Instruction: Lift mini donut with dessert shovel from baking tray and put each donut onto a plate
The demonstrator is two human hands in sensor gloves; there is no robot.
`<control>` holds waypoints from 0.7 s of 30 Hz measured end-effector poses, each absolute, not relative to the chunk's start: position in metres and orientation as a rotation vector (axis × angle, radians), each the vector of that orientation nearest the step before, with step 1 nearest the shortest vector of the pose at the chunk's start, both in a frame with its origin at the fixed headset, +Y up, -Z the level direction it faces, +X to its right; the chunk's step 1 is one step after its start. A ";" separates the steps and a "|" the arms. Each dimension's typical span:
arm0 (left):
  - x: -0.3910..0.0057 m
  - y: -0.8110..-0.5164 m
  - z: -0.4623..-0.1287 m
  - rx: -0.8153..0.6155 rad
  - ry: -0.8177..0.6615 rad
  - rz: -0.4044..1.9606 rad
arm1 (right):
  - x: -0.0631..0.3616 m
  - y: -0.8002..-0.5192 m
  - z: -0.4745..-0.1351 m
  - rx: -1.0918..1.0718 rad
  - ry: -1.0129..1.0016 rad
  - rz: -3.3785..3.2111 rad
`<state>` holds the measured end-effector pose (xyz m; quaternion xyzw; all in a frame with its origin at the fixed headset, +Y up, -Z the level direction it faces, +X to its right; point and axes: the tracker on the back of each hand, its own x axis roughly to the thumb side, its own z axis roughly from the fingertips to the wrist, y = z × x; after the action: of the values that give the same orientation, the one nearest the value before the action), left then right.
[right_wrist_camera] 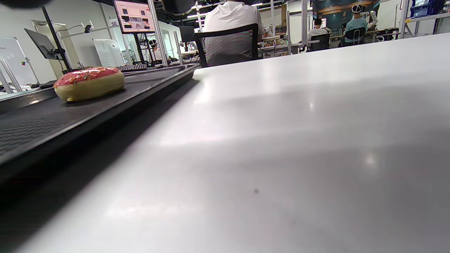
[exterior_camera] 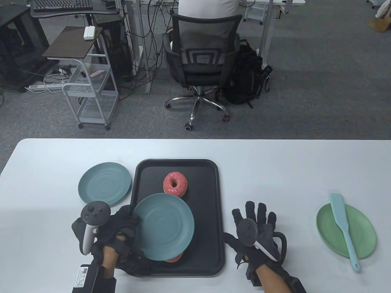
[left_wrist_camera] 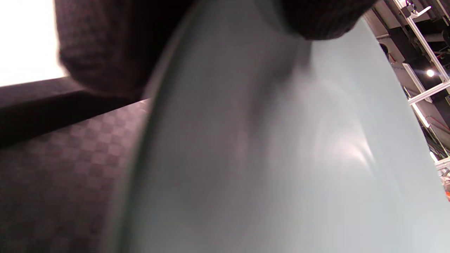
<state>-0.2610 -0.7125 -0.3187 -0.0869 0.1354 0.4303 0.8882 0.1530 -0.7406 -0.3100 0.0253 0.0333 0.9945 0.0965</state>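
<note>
A black baking tray [exterior_camera: 210, 195] lies mid-table. On it sits a pink-frosted donut [exterior_camera: 175, 184], which the right wrist view shows as the donut [right_wrist_camera: 89, 83] on the tray [right_wrist_camera: 42, 116]. My left hand [exterior_camera: 122, 227] grips the left rim of a teal plate [exterior_camera: 165, 230] and holds it over the tray's near half. This plate [left_wrist_camera: 281, 158] fills the left wrist view, with a gloved finger [left_wrist_camera: 102, 49] on its edge. A second donut [exterior_camera: 174, 259] peeks out from under the plate. My right hand [exterior_camera: 256, 227] rests flat and empty on the table right of the tray. The light-blue dessert shovel [exterior_camera: 343, 224] lies on a green plate [exterior_camera: 366, 232].
Another teal plate [exterior_camera: 104, 183] lies left of the tray. Beyond the white table's [exterior_camera: 275, 171] far edge stand an office chair [exterior_camera: 201, 64] with a seated person, a backpack [exterior_camera: 244, 76] and a small rolling cart [exterior_camera: 88, 79].
</note>
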 end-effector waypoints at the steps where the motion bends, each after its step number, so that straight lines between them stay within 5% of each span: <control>1: -0.261 -0.713 -0.319 -0.180 0.281 0.893 | 0.152 -0.740 -0.309 0.082 0.097 2.937; 6: -0.257 -0.714 -0.317 -0.199 0.265 0.898 | 0.136 -0.727 -0.300 0.193 -0.010 2.714; 21: -0.246 -0.714 -0.317 -0.269 0.166 0.964 | 0.087 -0.745 -0.285 0.200 0.277 2.114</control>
<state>-0.2457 -0.7137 -0.3168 -0.1286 0.0796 0.4616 0.8741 0.0867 -0.7445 -0.2847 0.0820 0.1136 0.8664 0.4793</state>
